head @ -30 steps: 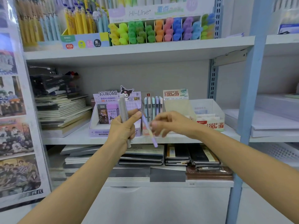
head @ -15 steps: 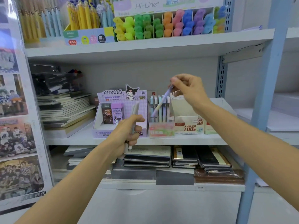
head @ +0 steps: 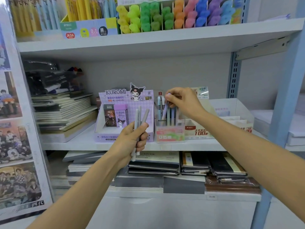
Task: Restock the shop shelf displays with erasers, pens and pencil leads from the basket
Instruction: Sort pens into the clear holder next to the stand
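My left hand grips a bundle of three pale grey pens, held upright in front of the purple Kuromi display box on the middle shelf. My right hand pinches the top of a lilac pen whose lower end stands inside the clear pen holder, among several other pastel pens. To the right of the holder stands a white box of pencil leads. The basket is not in view.
Stacked notebooks fill the shelf's left end. An open white box sits at the right. The upper shelf carries coloured highlighters and yellow pens. More notebooks lie below. A blue upright bounds the right.
My right hand carried the lilac pen away from my left hand, up and right, then lowered it into the clear holder. My left hand kept the grey pens and stayed about where it was.
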`<state>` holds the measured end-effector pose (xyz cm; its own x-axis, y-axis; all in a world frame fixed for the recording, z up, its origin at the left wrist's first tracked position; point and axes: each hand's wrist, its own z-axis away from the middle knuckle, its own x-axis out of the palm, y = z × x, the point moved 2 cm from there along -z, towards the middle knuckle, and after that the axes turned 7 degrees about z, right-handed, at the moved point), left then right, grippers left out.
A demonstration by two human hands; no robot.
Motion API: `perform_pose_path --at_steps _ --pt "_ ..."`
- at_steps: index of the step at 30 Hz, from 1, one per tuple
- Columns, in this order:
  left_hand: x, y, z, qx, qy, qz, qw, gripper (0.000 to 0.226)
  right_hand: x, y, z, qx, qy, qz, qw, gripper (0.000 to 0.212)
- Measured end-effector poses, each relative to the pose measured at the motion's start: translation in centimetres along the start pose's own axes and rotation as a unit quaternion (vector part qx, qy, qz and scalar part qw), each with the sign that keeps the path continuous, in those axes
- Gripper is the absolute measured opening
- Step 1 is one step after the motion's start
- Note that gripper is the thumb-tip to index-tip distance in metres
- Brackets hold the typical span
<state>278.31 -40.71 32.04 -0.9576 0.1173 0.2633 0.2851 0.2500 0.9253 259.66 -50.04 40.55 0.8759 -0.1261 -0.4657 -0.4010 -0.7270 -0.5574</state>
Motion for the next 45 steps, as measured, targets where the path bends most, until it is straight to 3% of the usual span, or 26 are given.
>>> perform_pose_path --at_steps 5,8,13,17,20,23,25,28,31,37,41,45 --pt "-0.5 -0.2 -0.3 0.014 0.009 0.004 1.0 0.036 0.1 -0.3 -0.4 -0.002 -0.022 0.02 1.0 0.015" --pt "-0.3 -0.3 -0.2 0.009 0.002 0.003 1.0 0.04 1.0 -0.4 -0.4 0.005 0.006 -0.009 1.0 0.016" --pt "0.1 -0.1 0.2 0.002 -0.006 -0.006 1.0 0.045 2.5 0.1 -0.2 -0.028 0.042 0.093 0.994 0.012" --pt "0.4 0.2 0.7 -0.001 -0.002 -0.012 1.0 0.048 2.0 -0.4 0.1 -0.014 0.053 0.107 0.993 0.014" --pt "0.9 0.3 1.0 -0.008 -0.009 -0.022 1.0 0.045 0.7 -1.6 1.3 -0.011 0.042 -0.005 0.999 0.019" --pt "2.0 0.4 1.3 -0.015 -0.02 -0.025 0.999 0.035 0.6 -2.3 3.7 0.004 -0.119 -0.133 0.984 0.019" --pt "2.8 0.5 1.6 -0.029 -0.032 -0.027 0.999 0.028 0.3 -2.3 5.2 -0.009 -0.153 -0.135 0.979 0.017" --pt "3.3 0.8 2.1 -0.06 -0.032 -0.021 0.997 0.034 -1.3 -1.8 6.4 0.022 -0.105 -0.192 0.976 0.012" --pt "3.1 1.3 2.6 -0.055 0.018 0.033 0.998 0.044 -3.5 -1.1 7.1 0.06 -0.042 -0.258 0.964 0.01" --pt "3.6 1.9 3.1 0.023 0.13 0.119 0.984 0.033 -3.6 -0.6 9.7 0.087 -0.07 -0.279 0.954 0.013" --pt "4.2 1.9 3.5 0.029 0.135 0.182 0.974 0.028 -3.6 -0.6 10.4 0.092 0.004 -0.323 0.942 0.009" --pt "5.4 1.4 4.1 0.038 0.153 0.16 0.974 0.036 -3.1 -1.3 11.2 0.091 -0.015 -0.346 0.934 0.018"
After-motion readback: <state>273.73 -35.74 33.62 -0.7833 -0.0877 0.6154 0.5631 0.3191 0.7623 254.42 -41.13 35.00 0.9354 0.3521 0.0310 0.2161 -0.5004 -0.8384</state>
